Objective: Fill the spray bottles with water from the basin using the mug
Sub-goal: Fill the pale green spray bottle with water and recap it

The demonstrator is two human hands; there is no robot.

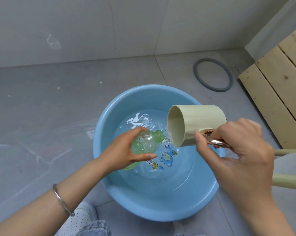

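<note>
A blue basin (109,120) with water in it stands on the floor. My left hand (125,150) grips a clear green bottle (146,143) over the water, tilted, its threaded neck pointing up and right with no spray head on it. My right hand (237,150) holds a beige mug (201,123) by its shiny handle. The mug is tipped toward the left, its lip right by the bottle's neck, and a thin stream of water runs from it onto the neck.
A grey rubber ring (196,74) lies on the tiled floor behind the basin. A pale wooden pallet (276,86) leans at the right. Beige bars (288,181) show at the right edge. My white shoe (79,218) is just in front of the basin.
</note>
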